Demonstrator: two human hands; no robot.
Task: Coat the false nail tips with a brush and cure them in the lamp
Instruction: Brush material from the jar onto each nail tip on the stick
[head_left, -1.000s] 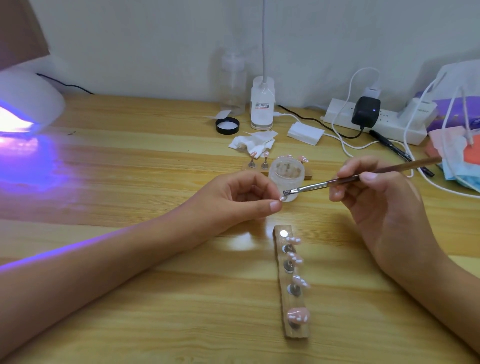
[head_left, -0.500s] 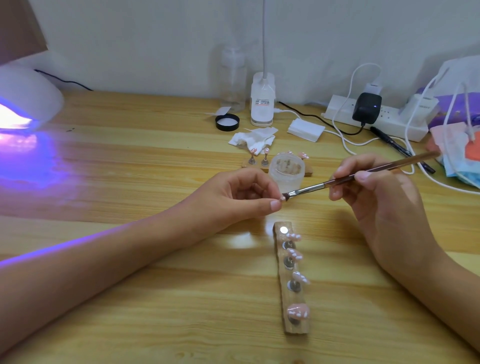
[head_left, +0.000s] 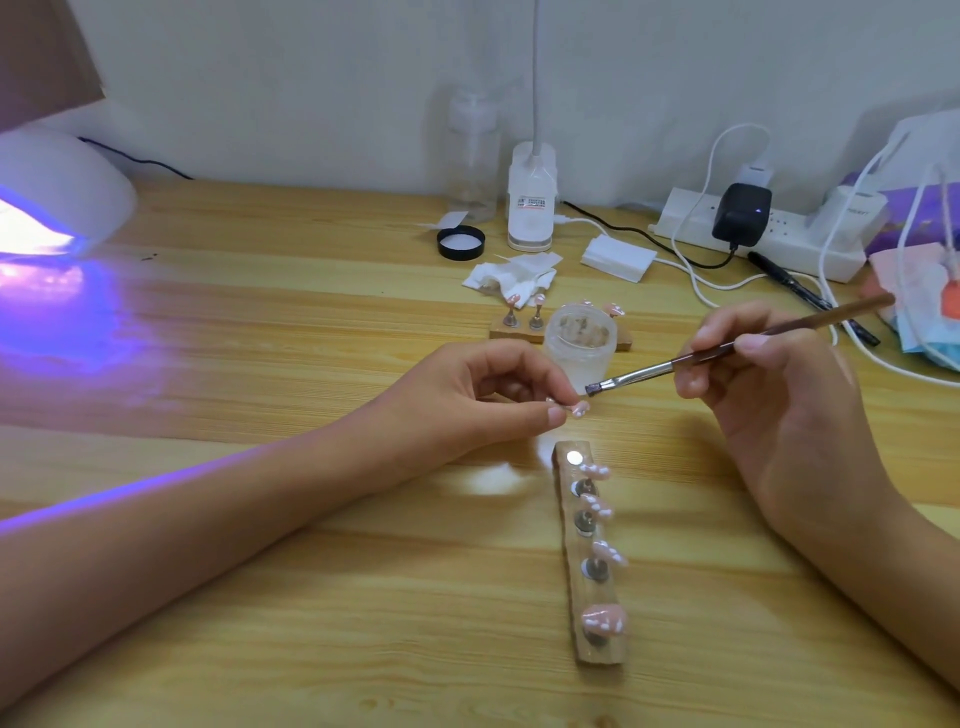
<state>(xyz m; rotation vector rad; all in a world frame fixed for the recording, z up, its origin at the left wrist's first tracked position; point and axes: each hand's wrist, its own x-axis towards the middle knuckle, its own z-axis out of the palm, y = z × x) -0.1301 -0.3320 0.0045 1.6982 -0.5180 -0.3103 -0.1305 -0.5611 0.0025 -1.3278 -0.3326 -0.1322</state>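
Nearest to me on the tabletop (head_left: 260, 623), a wooden holder (head_left: 569, 577) lies lengthwise, running away from me. Four pink tips (head_left: 602, 618) stand on it on small metal posts; the far end carries one bare metal disc (head_left: 573, 458). Beyond the holder, both my hands are raised above the tabletop, close to each other but not touching. My left hand (head_left: 483, 400) pinches the held tip (head_left: 577, 408) between thumb and forefinger, the other fingers curled. My right hand (head_left: 769, 395) grips the brush (head_left: 727, 349) by its brown handle, pen-fashion, with the bristles (head_left: 593, 387) pointing left, just above the held tip; I cannot tell whether they touch. Directly behind the bristles stands a frosted jar (head_left: 582, 343), open at the top. A small wooden block (head_left: 514, 332) with two more tips on posts sits partly behind the jar. Farther back lie a crumpled tissue (head_left: 511, 275), a black cap (head_left: 461, 243) and a white pad (head_left: 618, 258). Along the wall stand a clear bottle (head_left: 471, 161), a white bottle (head_left: 531, 208) and a power strip (head_left: 769, 244) with a black adapter (head_left: 740, 213). The lamp (head_left: 57, 192) sits at the far left, well apart from my hands, throwing violet light on the tabletop.
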